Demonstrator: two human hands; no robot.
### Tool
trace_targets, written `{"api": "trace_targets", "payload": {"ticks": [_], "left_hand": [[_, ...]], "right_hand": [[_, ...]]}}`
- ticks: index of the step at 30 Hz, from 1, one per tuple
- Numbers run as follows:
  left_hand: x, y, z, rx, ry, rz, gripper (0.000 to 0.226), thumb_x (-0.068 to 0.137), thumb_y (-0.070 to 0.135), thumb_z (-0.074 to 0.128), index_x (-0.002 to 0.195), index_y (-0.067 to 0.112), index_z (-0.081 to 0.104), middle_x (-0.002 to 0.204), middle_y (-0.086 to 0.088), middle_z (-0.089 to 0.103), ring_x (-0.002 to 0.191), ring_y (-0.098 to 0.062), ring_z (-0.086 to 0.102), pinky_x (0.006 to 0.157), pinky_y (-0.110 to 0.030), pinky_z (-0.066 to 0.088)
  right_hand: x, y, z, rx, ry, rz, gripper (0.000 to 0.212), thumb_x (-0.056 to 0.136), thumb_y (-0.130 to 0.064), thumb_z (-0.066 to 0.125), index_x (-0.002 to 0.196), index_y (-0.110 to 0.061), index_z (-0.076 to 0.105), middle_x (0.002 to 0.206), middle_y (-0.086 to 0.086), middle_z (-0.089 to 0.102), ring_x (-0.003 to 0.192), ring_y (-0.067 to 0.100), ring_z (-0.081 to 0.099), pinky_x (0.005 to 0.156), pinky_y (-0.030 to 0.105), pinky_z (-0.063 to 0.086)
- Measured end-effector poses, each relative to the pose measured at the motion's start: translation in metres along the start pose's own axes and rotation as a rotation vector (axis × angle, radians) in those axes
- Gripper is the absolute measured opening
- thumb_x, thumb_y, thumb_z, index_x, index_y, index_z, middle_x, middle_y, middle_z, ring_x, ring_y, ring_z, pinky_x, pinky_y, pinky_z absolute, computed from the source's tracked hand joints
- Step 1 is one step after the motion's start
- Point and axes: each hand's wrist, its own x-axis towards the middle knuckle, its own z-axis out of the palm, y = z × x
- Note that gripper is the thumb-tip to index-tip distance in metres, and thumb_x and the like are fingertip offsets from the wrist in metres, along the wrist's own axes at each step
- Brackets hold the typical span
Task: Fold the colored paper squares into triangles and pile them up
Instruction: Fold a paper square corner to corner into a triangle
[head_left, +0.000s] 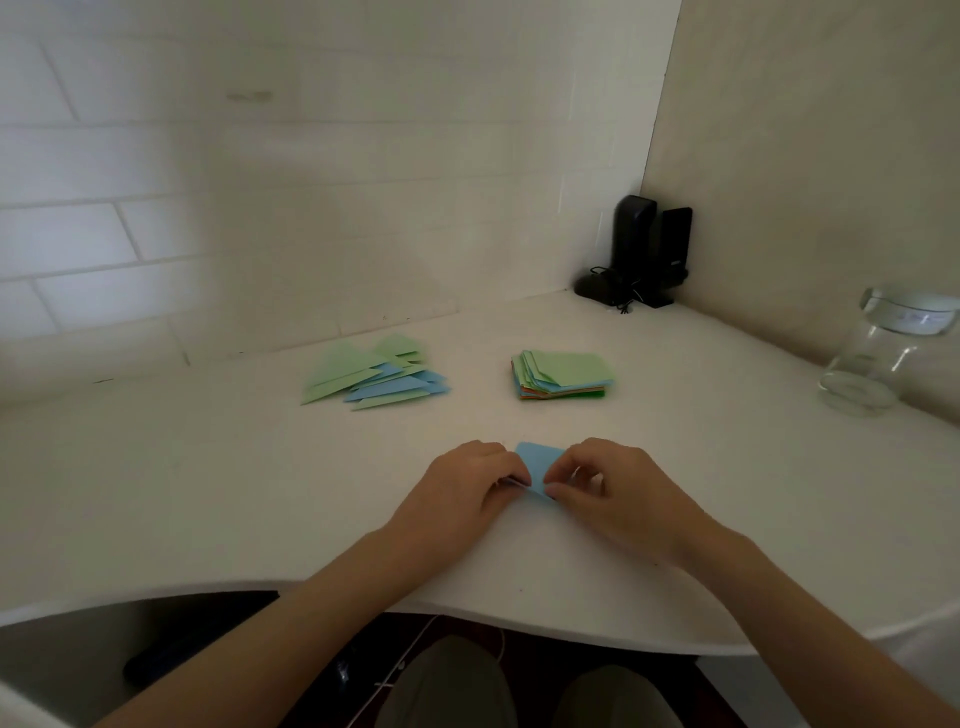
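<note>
A blue paper (537, 462) was held between both hands low over the white table (208, 493), close to the near edge and in the middle of the view. The left hand (460, 488) was seen knuckles up, its fingers curled inward, and the left side of the sheet was pinched under its fingertips. The right hand (610, 488) was turned likewise, knuckles up and wrist bent a little, with the thumb and forefinger curled and closed on the right side of the sheet. Only a narrow blue strip was left visible between the two hands, its far corner raised and pointed away from the person; whether a crease had been made could not be told. Both forearms were stretched forward from the bottom of the view and were angled inward toward each other, so that the hands were brought almost together, just apart across the sheet.

Farther back on the table, to the left, a loose pile of triangles (376, 376) in green and blue was spread out. To the right of it, well apart, a stack of squares (566, 375) was set, a green sheet on top and other colours shown at its edges. A glass jar (883, 353) was stood at the right edge, and a black device (641, 254) was placed in the far corner.
</note>
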Motion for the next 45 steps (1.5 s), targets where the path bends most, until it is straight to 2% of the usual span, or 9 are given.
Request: {"api": "trace_targets", "payload": {"ticks": [7,12,21,25,29,36,40,42,45], "left_hand": [[0.009,0.000,0.000,-0.238,0.059,-0.285,0.018,0.078,0.020,0.073,0.094,0.025,0.066,0.074,0.013,0.064,0.061,0.001,0.054,0.061,-0.008,0.038],[0.015,0.003,0.003,-0.264,0.047,-0.372,0.024,0.076,0.028,0.076,0.096,0.028,0.062,0.068,0.012,0.062,0.058,0.000,0.052,0.058,-0.009,0.038],[0.022,-0.002,0.006,-0.161,-0.025,-0.342,0.035,0.075,0.039,0.074,0.104,0.030,0.056,0.077,0.008,0.059,0.062,-0.001,0.048,0.061,-0.019,0.039],[0.023,-0.009,0.002,-0.168,-0.015,-0.324,0.025,0.075,0.032,0.076,0.094,0.028,0.060,0.080,0.009,0.055,0.064,-0.002,0.048,0.062,-0.014,0.039],[0.018,-0.009,0.000,-0.164,-0.045,-0.253,0.011,0.081,0.018,0.071,0.084,0.028,0.069,0.082,0.009,0.055,0.069,-0.003,0.051,0.064,-0.006,0.035],[0.013,-0.011,0.003,-0.032,-0.109,-0.053,0.041,0.090,-0.001,0.048,0.098,0.030,0.073,0.096,0.008,0.053,0.085,-0.005,0.042,0.074,-0.007,0.030],[0.017,-0.014,-0.002,0.000,-0.133,0.002,0.043,0.081,0.001,0.044,0.094,0.031,0.073,0.099,0.008,0.062,0.085,-0.013,0.049,0.075,-0.024,0.041],[0.017,-0.014,-0.005,0.042,-0.133,0.041,0.037,0.078,0.010,0.041,0.088,0.030,0.071,0.098,0.011,0.064,0.084,-0.014,0.052,0.071,-0.034,0.046],[0.015,-0.014,-0.011,0.127,-0.124,0.049,0.031,0.075,0.028,0.037,0.080,0.030,0.067,0.097,0.016,0.066,0.089,-0.013,0.055,0.069,-0.031,0.039]], "right_hand": [[-0.010,0.008,0.001,0.010,0.042,-0.014,0.016,0.080,-0.043,0.067,0.079,-0.027,0.072,0.093,-0.014,0.059,0.077,-0.004,0.054,0.067,0.006,0.037],[-0.006,0.006,0.011,-0.009,0.177,0.027,0.016,0.078,-0.033,0.071,0.066,-0.028,0.062,0.086,-0.009,0.058,0.075,0.001,0.054,0.066,0.004,0.036],[0.002,0.005,0.006,-0.005,0.151,0.077,0.027,0.071,-0.035,0.076,0.057,-0.036,0.053,0.081,-0.006,0.057,0.072,0.003,0.053,0.063,0.007,0.038],[0.005,0.011,0.003,0.014,0.096,0.117,0.018,0.068,-0.036,0.079,0.069,-0.032,0.061,0.081,-0.005,0.057,0.072,0.003,0.053,0.063,0.007,0.037],[0.008,0.018,0.000,0.080,0.029,0.127,0.031,0.066,-0.031,0.081,0.083,-0.041,0.058,0.095,-0.009,0.054,0.074,0.002,0.055,0.064,0.007,0.038],[0.014,0.022,-0.022,-0.010,-0.166,-0.041,0.054,0.074,-0.005,0.063,0.113,-0.042,0.059,0.121,-0.017,0.047,0.098,0.001,0.049,0.077,0.005,0.035],[0.023,0.022,-0.016,-0.217,-0.153,-0.210,0.029,0.083,-0.023,0.069,0.110,-0.034,0.067,0.120,-0.012,0.050,0.105,0.007,0.046,0.085,0.000,0.025],[0.025,0.023,-0.013,-0.218,-0.133,-0.262,0.017,0.084,-0.038,0.065,0.100,-0.034,0.071,0.113,-0.011,0.055,0.099,0.009,0.051,0.084,0.007,0.031],[0.024,0.025,-0.008,-0.207,-0.051,-0.332,0.027,0.085,-0.046,0.049,0.091,-0.032,0.071,0.103,-0.008,0.064,0.088,0.013,0.059,0.075,0.029,0.048]]}}
